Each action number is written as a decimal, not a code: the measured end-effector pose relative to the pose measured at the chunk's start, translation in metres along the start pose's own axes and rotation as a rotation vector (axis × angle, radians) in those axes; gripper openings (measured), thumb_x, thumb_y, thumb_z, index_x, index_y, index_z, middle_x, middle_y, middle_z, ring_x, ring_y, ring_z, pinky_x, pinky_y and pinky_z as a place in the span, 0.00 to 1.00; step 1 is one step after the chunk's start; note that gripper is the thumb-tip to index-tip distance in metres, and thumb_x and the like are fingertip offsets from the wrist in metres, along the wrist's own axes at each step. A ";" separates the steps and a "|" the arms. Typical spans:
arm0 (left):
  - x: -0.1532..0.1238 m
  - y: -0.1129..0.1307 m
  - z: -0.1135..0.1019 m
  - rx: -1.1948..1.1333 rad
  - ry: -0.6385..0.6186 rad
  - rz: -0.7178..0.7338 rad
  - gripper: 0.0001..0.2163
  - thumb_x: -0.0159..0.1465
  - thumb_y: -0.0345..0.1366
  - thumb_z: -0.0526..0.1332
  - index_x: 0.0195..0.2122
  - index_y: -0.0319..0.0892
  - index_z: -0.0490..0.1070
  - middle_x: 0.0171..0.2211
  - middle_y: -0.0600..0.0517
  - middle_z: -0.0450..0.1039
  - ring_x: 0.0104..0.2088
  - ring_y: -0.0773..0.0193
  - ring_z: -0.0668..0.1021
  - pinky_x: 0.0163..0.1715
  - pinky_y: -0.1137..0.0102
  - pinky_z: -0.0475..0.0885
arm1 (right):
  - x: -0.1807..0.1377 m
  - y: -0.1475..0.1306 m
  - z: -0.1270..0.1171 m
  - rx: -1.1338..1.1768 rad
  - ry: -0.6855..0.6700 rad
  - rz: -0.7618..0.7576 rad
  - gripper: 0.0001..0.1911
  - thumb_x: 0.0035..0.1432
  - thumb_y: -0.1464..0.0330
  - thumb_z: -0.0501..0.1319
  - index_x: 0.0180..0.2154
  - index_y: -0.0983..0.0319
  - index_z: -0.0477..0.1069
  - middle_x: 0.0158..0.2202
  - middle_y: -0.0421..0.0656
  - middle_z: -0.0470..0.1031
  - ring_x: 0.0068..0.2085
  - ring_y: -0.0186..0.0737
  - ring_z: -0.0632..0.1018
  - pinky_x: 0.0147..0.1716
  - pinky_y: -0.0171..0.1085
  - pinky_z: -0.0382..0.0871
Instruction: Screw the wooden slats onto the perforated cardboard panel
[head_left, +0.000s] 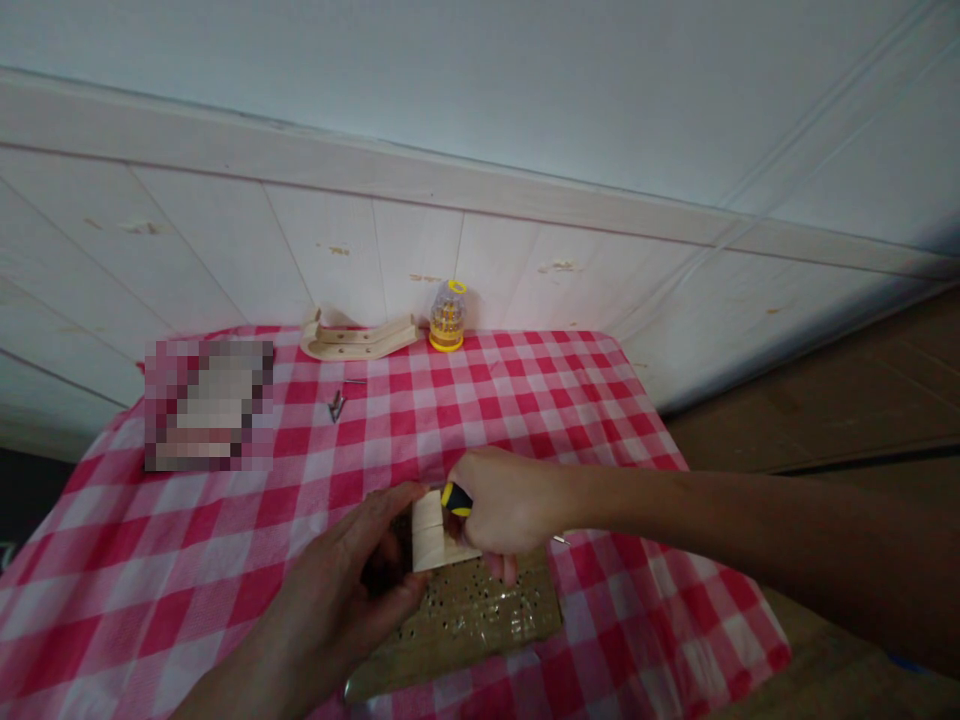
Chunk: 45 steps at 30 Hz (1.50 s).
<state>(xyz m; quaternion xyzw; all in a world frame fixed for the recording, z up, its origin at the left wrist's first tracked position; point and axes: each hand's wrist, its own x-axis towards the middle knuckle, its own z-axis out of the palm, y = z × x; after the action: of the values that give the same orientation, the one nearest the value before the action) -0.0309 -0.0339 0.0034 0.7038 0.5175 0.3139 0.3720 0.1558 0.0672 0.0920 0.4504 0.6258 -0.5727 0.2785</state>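
Note:
A small pale wooden piece (428, 531) stands on a brown board (480, 605) dotted with holes and partly covered in shiny clear tape. My left hand (360, 570) grips the wooden piece from its left side, fingers at the far edge and thumb at the near edge. In my right hand (506, 500) is a screwdriver (457, 499) with a black and yellow handle, the fist closed around it. The handle's end points left, against or close to the wood. A thin metal tip (561, 540) shows to the right of the fist. My right hand covers part of the wood.
At the back stand a curved wooden part (360, 343) with holes and a clear-domed screwdriver bit set (448, 318). Several small metal pieces (337, 404) lie on the checked tablecloth (405, 420). A pixelated flat object (210, 405) lies left. A panelled wall (510, 260) borders the table.

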 end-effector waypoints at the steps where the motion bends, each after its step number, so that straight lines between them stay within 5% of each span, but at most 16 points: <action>1: 0.000 0.000 0.000 0.000 -0.001 0.000 0.26 0.60 0.34 0.64 0.61 0.50 0.67 0.26 0.60 0.73 0.21 0.68 0.75 0.20 0.77 0.69 | -0.001 -0.001 0.000 -0.014 0.001 -0.001 0.11 0.61 0.80 0.57 0.32 0.70 0.77 0.21 0.40 0.78 0.19 0.33 0.78 0.22 0.30 0.71; 13: -0.001 -0.001 -0.001 -0.015 -0.030 0.015 0.26 0.63 0.34 0.63 0.62 0.50 0.64 0.27 0.59 0.74 0.22 0.69 0.75 0.21 0.77 0.69 | -0.003 -0.001 0.001 -0.053 0.020 -0.042 0.11 0.59 0.80 0.56 0.27 0.69 0.74 0.14 0.33 0.66 0.17 0.31 0.75 0.19 0.27 0.67; 31: -0.001 -0.007 0.003 -0.007 0.002 -0.010 0.26 0.62 0.37 0.63 0.63 0.50 0.65 0.26 0.59 0.73 0.22 0.68 0.74 0.21 0.76 0.69 | -0.012 0.002 -0.001 0.184 0.066 -0.143 0.18 0.57 0.83 0.55 0.20 0.61 0.67 0.11 0.32 0.68 0.12 0.31 0.71 0.15 0.28 0.66; 36: 0.000 -0.004 0.002 -0.009 -0.026 -0.039 0.26 0.62 0.37 0.63 0.62 0.48 0.66 0.26 0.59 0.73 0.23 0.67 0.75 0.21 0.75 0.69 | -0.035 0.003 -0.023 0.214 0.348 -0.251 0.12 0.59 0.75 0.62 0.23 0.61 0.68 0.11 0.32 0.65 0.11 0.30 0.66 0.13 0.29 0.61; 40: -0.001 -0.007 0.003 -0.015 -0.004 -0.013 0.26 0.62 0.38 0.63 0.63 0.48 0.65 0.26 0.59 0.73 0.23 0.67 0.74 0.22 0.74 0.69 | -0.058 0.001 -0.032 0.380 0.629 -0.484 0.07 0.60 0.69 0.63 0.29 0.61 0.70 0.17 0.33 0.67 0.18 0.30 0.68 0.17 0.30 0.62; 45: 0.000 -0.006 0.003 -0.008 -0.009 -0.048 0.26 0.62 0.38 0.63 0.62 0.47 0.66 0.25 0.59 0.72 0.23 0.67 0.74 0.22 0.74 0.68 | -0.072 0.001 -0.012 0.489 0.693 -0.756 0.05 0.64 0.67 0.60 0.34 0.61 0.71 0.27 0.36 0.70 0.28 0.32 0.72 0.27 0.32 0.68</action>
<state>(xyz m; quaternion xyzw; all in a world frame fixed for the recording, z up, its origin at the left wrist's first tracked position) -0.0312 -0.0329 -0.0027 0.6911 0.5312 0.3038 0.3846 0.1902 0.0611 0.1563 0.4081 0.6475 -0.5795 -0.2800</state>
